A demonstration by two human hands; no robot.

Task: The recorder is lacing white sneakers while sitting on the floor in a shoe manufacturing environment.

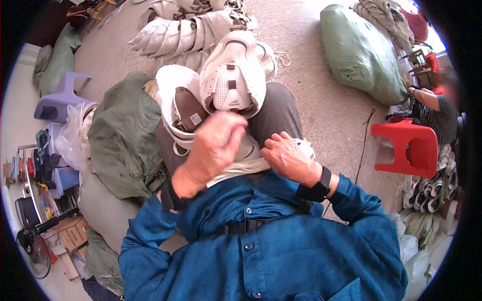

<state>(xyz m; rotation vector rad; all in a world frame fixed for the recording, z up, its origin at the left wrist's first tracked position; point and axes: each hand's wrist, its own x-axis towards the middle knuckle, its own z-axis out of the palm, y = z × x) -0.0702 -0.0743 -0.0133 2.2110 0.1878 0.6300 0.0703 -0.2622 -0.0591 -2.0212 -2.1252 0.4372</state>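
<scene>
Two white shoe uppers lie across my lap. One upper [236,75] has its perforated toe and front opening towards me; the other upper [188,108], on the left, shows a brown lining with a small white label. My left hand [213,148] is raised just in front of them, slightly blurred, with thumb and fingers drawn together; whatever is between them cannot be made out. Lower and to the right, my right hand [288,155] is curled round a bundle of white shoelaces [241,169], which spreads over my lap and sticks out past the hand.
Stacked rows of white uppers [191,35] lie on the floor ahead. A dark green sack [125,135] bulges beside my left leg. To the right are a large pale green sack [356,55], a red stool [406,145] and a seated person [437,113]. A purple stool [60,98] stands left.
</scene>
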